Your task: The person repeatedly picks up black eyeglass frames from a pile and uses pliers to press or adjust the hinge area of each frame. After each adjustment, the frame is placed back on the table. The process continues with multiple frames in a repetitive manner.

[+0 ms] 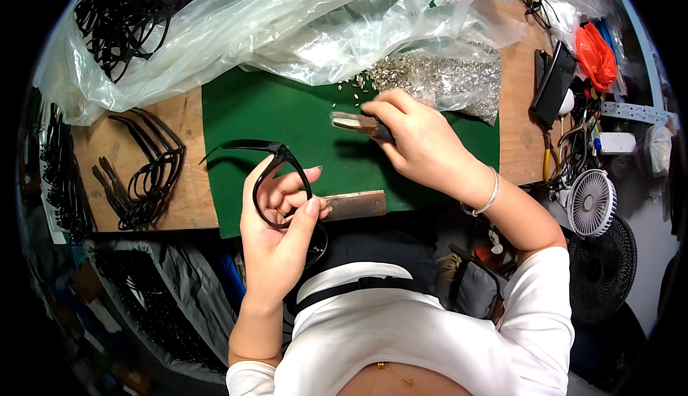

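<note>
My left hand [278,249] is closed around a black glasses frame [282,154], raised over the near left part of a green mat [265,109]. One temple arm of the frame points out to the left. My right hand [426,141] grips a pair of pliers [351,121], their metal jaws pointing left over the mat. Whether the jaws hold anything is too small to tell. Beyond my right hand, many small silvery metal pieces [390,70] spill from a clear plastic bag [459,84]. Close to my left fingertips lies a flat, rough metal bar [358,204] at the mat's near edge.
Several black frames [154,174] lie on the wooden tabletop [197,206] at left. A heap of black frames [136,9] sits back left beside a large plastic sheet [236,27]. At right are a black phone [554,84], a red bag [596,55] and a small white fan [592,202].
</note>
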The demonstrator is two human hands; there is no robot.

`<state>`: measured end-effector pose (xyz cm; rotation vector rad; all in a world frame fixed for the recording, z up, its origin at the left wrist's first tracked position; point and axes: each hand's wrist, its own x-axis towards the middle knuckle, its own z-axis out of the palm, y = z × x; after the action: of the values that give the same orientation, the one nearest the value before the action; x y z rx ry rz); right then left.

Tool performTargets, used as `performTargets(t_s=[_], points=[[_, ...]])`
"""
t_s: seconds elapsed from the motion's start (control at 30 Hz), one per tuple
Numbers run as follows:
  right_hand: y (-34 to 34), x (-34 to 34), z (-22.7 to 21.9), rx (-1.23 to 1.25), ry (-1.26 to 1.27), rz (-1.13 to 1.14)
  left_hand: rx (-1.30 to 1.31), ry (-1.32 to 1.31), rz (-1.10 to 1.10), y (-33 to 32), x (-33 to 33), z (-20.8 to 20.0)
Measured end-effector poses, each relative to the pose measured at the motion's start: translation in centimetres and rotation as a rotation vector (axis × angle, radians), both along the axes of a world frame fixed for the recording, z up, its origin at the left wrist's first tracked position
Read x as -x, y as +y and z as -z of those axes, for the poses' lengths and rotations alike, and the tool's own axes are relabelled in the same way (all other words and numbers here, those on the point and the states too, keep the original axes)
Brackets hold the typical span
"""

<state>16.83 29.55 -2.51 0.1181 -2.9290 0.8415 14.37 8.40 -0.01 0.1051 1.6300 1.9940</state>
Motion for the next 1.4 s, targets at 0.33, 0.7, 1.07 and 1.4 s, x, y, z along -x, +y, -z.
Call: performTargets(t_s=[0.33, 0.7, 1.07, 1.4], points=[[-2.1, -2.2, -1.5, -0.236, -0.107, -0.008, -0.001, -0.141, 0.078, -1.4, -1.7, -1.0], [-0.9, -1.1, 0.0, 0.094, -0.164, 0.144, 0.161, -0.047, 0.237, 0.1, -3.3, -0.1], [-0.9, -0.8, -0.2, 0.026, -0.251, 0.132, 0.132, -0.009, 0.210, -0.7, -3.5, 0.8], [-6.4, -3.2, -2.6, 1.178, -0.191, 0.390, 0.139, 0.140, 0.147, 1.9, -5.0, 0.5]])
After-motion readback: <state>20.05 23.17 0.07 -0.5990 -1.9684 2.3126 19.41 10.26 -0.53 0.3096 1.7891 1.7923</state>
